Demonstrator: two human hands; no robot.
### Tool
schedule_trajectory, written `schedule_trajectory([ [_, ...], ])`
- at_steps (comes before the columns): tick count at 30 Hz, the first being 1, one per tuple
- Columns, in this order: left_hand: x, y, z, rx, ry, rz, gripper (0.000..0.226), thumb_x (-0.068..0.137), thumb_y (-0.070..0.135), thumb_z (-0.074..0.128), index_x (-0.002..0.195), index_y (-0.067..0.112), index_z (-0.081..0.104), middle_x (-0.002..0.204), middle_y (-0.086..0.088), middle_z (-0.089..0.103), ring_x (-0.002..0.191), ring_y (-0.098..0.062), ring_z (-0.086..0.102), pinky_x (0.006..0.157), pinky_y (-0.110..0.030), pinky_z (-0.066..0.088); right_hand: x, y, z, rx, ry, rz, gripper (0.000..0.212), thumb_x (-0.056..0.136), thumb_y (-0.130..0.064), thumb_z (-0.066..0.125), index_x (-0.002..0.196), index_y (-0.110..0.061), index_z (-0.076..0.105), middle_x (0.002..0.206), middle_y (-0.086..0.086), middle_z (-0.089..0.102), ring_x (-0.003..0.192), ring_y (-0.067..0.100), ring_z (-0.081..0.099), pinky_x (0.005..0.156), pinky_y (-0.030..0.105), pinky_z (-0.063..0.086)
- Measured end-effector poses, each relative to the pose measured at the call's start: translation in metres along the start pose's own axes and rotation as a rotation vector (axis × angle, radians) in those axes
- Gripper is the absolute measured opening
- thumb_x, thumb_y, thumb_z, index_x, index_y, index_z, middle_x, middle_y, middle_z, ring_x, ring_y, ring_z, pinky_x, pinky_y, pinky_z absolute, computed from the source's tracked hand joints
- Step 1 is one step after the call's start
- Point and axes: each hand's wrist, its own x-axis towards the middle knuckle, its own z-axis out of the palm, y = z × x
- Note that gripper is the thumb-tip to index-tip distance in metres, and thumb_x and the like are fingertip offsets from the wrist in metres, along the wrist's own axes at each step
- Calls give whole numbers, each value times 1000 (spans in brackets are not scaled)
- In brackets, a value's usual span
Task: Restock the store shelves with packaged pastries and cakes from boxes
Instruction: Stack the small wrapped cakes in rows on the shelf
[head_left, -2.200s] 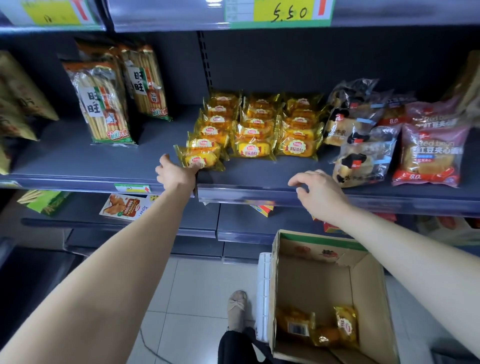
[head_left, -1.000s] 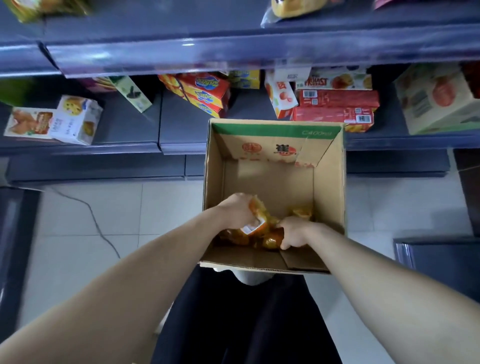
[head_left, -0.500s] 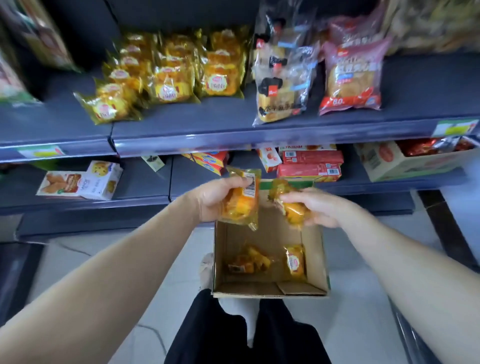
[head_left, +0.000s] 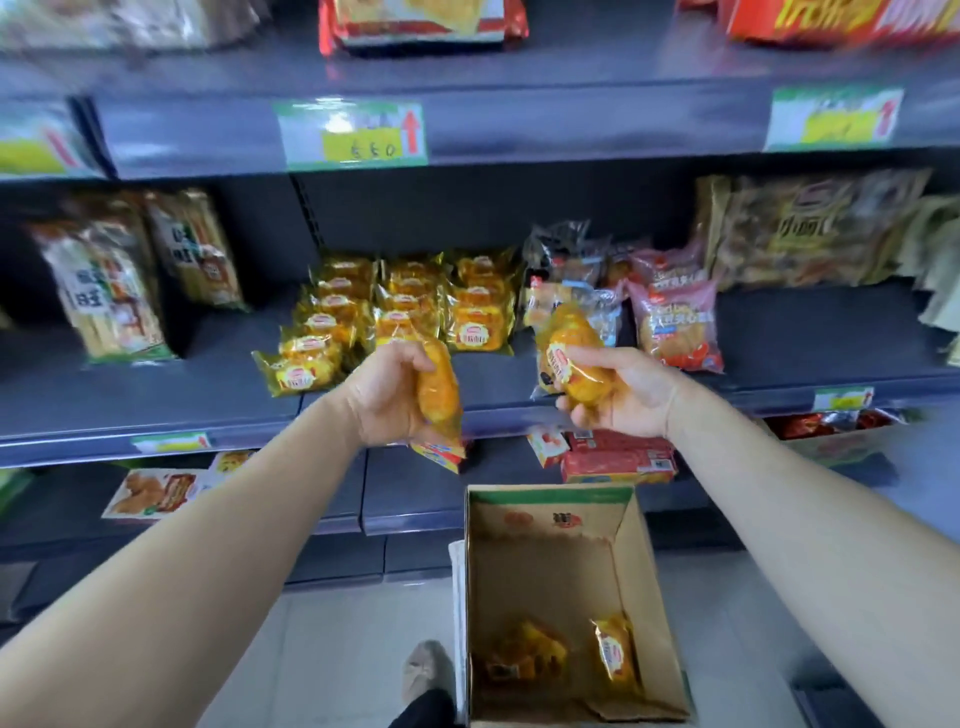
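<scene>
My left hand (head_left: 384, 395) grips a yellow-wrapped cake (head_left: 439, 397) just in front of the middle shelf's edge (head_left: 156, 415). My right hand (head_left: 623, 395) holds a second yellow cake pack (head_left: 569, 358) a little to the right, at the same height. Behind them, three rows of the same yellow cake packs (head_left: 405, 306) lie on the shelf. Below my hands an open cardboard box (head_left: 644, 587) stands on the floor, with a few yellow packs (head_left: 613, 649) left at its bottom.
Rice-cracker bags (head_left: 104, 296) stand at the shelf's left, bread packs (head_left: 675, 322) and a large brown bag (head_left: 810, 234) at its right. Red and printed boxes (head_left: 618, 457) fill the lower shelf. Price tags (head_left: 353, 135) hang on the upper shelf's edge. My shoe (head_left: 426, 670) rests beside the box.
Both hands reached into the box, each took a yellow cake pack, and rose with it to the middle shelf's height. The view tilted up from the box to the shelves.
</scene>
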Motion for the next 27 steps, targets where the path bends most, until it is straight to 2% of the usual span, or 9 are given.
schedule_trajectory([
  [3,-2,11,-15,77,51,31,16,87,11,32,84,9,48,76,-13,51,69,-28,54,76,-51,48,10,-16,14,39,-30,-45,28,73,-17,63,98,-5,60,83,15,64,79,31,67,76,45,58],
  [4,-3,14,-18,102,64,42,15,89,10,34,85,9,48,75,-13,52,63,-26,57,73,-50,49,14,-21,17,34,-29,-53,25,75,-16,61,98,-5,60,83,14,64,81,31,65,78,48,57],
  [6,-4,19,-28,136,88,73,12,92,9,39,89,9,51,77,-12,55,57,-20,61,71,-47,49,21,-29,25,9,-16,-48,19,82,-14,56,99,-7,60,85,13,63,81,28,62,76,48,58],
  [9,-5,23,-44,142,140,115,14,93,10,49,106,12,54,92,-8,63,81,-20,62,76,-44,52,34,-35,34,-48,-23,-17,18,90,-17,51,104,-9,57,89,13,63,83,28,62,75,46,57],
  [11,-6,26,-54,96,184,141,16,92,11,52,107,13,57,97,-6,65,87,-19,62,73,-36,51,42,-37,40,-101,-53,-1,21,94,-24,47,107,-10,56,89,12,63,82,26,62,72,40,58],
  [16,-15,36,-79,52,273,241,19,89,6,56,107,11,56,87,-3,67,78,-17,63,57,-25,54,66,-38,52,-317,-79,40,20,91,-21,54,108,-12,59,94,9,66,83,22,62,70,35,57],
  [21,-17,38,-103,91,300,249,48,87,6,56,131,24,44,100,-3,63,87,-23,60,79,-41,48,89,-42,73,-544,-75,39,16,92,-19,57,107,-14,60,99,7,66,88,19,62,81,35,52],
  [24,-19,38,-111,87,302,269,34,90,8,53,118,26,49,99,-3,60,87,-24,59,75,-42,50,106,-42,84,-786,-9,-1,37,87,-19,65,123,-12,57,116,6,65,97,19,63,88,34,52],
  [27,-19,39,-122,81,323,269,34,89,9,52,120,25,49,101,-4,61,87,-23,60,67,-35,50,120,-39,94,-1161,120,-101,67,82,-26,72,141,-13,41,139,4,49,115,20,55,99,29,44],
])
